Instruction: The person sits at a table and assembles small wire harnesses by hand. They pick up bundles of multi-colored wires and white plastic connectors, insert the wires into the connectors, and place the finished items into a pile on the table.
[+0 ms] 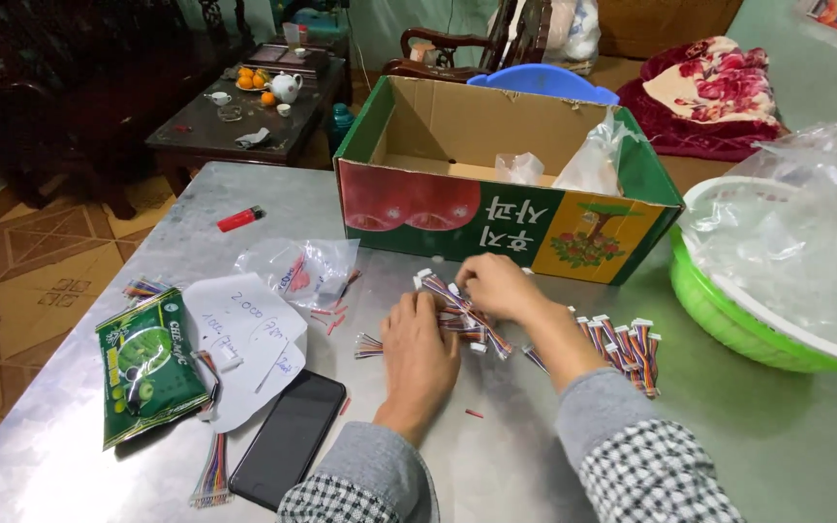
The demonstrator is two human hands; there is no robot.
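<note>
Fingers of left hand and right hand close together around multicoloured wire harnesses, pinching them just above surface.

Even, soft indoor light, fairly bright. Metal tabletop has dull sheen, no hard glare. Faint shadows under hands. Bg room dimmer. Slight wide-angle bend at edges; focus mostly sharp.

A grey metal table carries everything. Coloured wire bundles lie under and just right of the hands; a black phone, paper sheet and green packet lie left. Beyond the hands sits a cardboard box, with a green basket far right and a red lighter far left.
</note>
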